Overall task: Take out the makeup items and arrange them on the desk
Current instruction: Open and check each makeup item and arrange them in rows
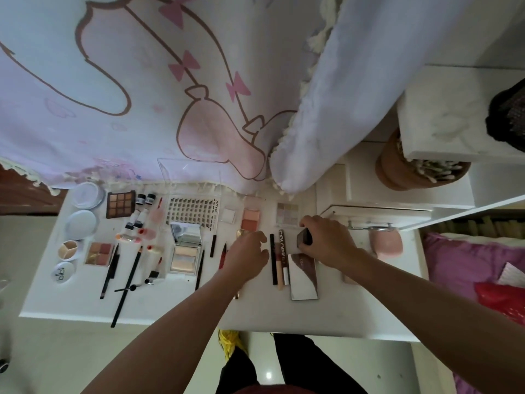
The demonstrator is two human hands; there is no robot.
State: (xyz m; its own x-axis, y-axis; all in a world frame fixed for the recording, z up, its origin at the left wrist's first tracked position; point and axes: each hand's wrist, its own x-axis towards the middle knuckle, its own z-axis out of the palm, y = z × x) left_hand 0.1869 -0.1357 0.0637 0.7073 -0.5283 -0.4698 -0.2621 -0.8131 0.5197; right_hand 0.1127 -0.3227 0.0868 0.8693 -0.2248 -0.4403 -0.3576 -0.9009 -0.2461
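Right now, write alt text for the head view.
A person's right hand grips a small dark case over a white desk laid with rows of palettes, compacts and pencils. The left hand is beside it, fingers curled.

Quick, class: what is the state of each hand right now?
Left hand: fingers curled over the desk; whether it holds anything cannot be told.
Right hand: holding a small dark case.
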